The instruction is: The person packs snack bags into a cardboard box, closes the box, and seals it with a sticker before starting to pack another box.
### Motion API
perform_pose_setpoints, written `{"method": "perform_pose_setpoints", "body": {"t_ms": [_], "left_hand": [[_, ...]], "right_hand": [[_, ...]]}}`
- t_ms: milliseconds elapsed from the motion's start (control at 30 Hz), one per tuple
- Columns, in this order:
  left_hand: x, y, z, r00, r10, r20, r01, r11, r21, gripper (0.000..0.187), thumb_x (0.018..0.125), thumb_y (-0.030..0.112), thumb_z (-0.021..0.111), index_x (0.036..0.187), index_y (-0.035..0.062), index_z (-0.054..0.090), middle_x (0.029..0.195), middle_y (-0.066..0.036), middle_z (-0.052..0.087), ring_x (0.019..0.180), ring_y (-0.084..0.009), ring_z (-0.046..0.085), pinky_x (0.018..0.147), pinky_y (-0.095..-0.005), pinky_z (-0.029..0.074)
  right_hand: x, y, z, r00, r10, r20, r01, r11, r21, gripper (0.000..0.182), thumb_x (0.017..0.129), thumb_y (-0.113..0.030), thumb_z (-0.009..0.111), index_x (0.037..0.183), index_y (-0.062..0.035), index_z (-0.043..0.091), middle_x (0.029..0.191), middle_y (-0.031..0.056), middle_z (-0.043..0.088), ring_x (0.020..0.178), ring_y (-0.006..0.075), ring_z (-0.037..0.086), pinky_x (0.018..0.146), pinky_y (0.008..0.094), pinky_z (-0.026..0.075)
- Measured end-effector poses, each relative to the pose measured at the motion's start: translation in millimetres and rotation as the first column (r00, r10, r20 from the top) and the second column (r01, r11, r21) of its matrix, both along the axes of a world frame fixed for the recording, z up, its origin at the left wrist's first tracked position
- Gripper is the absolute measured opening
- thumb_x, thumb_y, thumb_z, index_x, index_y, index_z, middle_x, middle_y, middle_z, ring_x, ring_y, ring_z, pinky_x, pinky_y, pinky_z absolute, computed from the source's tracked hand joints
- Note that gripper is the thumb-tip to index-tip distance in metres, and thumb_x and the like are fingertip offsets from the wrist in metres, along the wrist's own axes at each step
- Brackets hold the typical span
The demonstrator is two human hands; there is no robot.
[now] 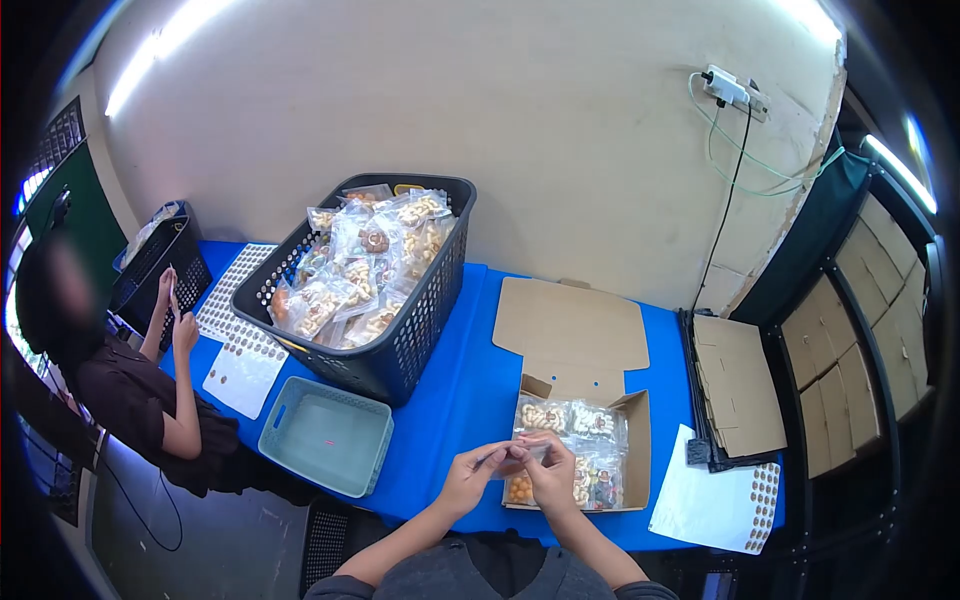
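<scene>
Cardboard box [637,455] w/ snack pkts [598,421] — both hands [552,482] close together over its L part — grip unclear.

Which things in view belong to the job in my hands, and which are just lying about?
Likely the job:
open box, under your left hand and right hand
packets in the box
dark basket of more packets
label sheet beside the box

Apparently just lying about:
grey-green tray
wall plug
black cable
</scene>
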State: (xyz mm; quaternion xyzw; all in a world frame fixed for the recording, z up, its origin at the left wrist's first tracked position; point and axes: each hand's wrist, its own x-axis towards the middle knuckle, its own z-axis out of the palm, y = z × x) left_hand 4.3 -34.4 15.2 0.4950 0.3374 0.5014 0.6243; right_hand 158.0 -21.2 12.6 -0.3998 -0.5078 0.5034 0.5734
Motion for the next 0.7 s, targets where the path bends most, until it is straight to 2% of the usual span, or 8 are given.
{"method": "perform_pose_setpoints", "body": {"t_ms": [133,200,300,367,433,467,533,700], "left_hand": [[-20,0,10,0.993,-0.102,-0.063,0.104,0.994,0.025,0.041,0.101,0.025,0.044,0.129,-0.0044,0.053,0.129,-0.013,0.057,0.117,-0.0207,0.054,0.103,-0.0331,0.04],[-34,3,20,0.932,-0.358,-0.065,0.361,0.93,0.062,0.045,0.102,0.027,0.04,0.133,-0.0042,0.049,0.135,-0.014,0.053,0.127,-0.0217,0.047,0.109,-0.0349,0.032],[-51,2,21,0.879,-0.469,-0.082,0.473,0.881,0.029,0.045,0.102,0.027,0.04,0.136,-0.0029,0.046,0.137,-0.012,0.051,0.131,-0.0206,0.041,0.111,-0.0359,0.027],[-50,-2,23,0.867,-0.491,-0.085,0.491,0.871,-0.014,0.044,0.101,0.025,0.043,0.136,-0.0017,0.047,0.136,-0.012,0.052,0.13,-0.0201,0.042,0.11,-0.0357,0.029],[-42,-3,24,0.986,-0.106,-0.127,0.111,0.993,0.028,0.043,0.1,0.025,0.048,0.134,-0.0008,0.049,0.132,-0.014,0.055,0.126,-0.0242,0.047,0.108,-0.0377,0.033],[-45,3,18,0.985,-0.116,-0.128,0.121,0.992,0.028,0.043,0.1,0.025,0.048,0.134,-0.0008,0.049,0.132,-0.014,0.055,0.126,-0.0242,0.047,0.108,-0.0377,0.033],[-58,21,3,0.965,-0.021,-0.26,0.063,0.986,0.152,0.047,0.096,0.022,0.055,0.139,0.0055,0.045,0.131,-0.012,0.055,0.124,-0.0213,0.049,0.106,-0.0351,0.035],[-12,16,27,0.912,-0.021,-0.41,0.214,0.878,0.429,0.078,0.086,0.032,0.068,0.147,0.0029,0.027,0.15,-0.015,0.029,0.14,-0.0244,0.026,0.112,-0.0382,0.025]], "right_hand": [[10,-3,10,0.996,0.062,0.064,-0.066,0.995,0.068,0.012,0.09,-0.009,0.064,0.092,0.0018,0.068,0.099,0.0111,0.064,0.104,0.0204,0.057,0.091,0.0322,0.043],[25,-1,9,0.982,0.123,0.146,-0.141,0.984,0.114,0.019,0.094,-0.013,0.057,0.098,0.0014,0.069,0.103,0.0118,0.065,0.108,0.0217,0.056,0.092,0.0337,0.043],[43,-2,26,0.839,0.531,0.119,-0.523,0.847,-0.091,0.033,0.098,-0.024,0.05,0.108,0.0022,0.067,0.107,0.0128,0.066,0.111,0.0239,0.056,0.097,0.0377,0.041],[45,-1,27,0.874,0.476,0.096,-0.46,0.876,-0.145,0.035,0.099,-0.026,0.048,0.108,0.0028,0.067,0.109,0.0131,0.066,0.11,0.024,0.057,0.098,0.0379,0.041],[49,4,8,0.951,0.304,0.045,-0.299,0.949,-0.1,0.041,0.1,-0.031,0.044,0.11,0.0036,0.066,0.113,0.0143,0.065,0.107,0.0235,0.059,0.099,0.0369,0.041],[46,4,11,0.955,0.295,0.044,-0.289,0.952,-0.099,0.041,0.1,-0.031,0.044,0.11,0.0036,0.066,0.113,0.0143,0.065,0.107,0.0235,0.059,0.099,0.0369,0.041],[37,4,22,0.994,-0.107,-0.021,0.106,0.994,-0.033,0.04,0.1,-0.028,0.045,0.112,0.0046,0.064,0.114,0.0147,0.065,0.106,0.0239,0.06,0.099,0.0369,0.041],[11,-10,34,0.941,-0.044,0.334,-0.076,0.938,0.337,0.038,0.099,-0.024,0.046,0.127,-0.0005,0.056,0.125,0.0162,0.053,0.121,0.0254,0.047,0.1,0.0374,0.038]]}}
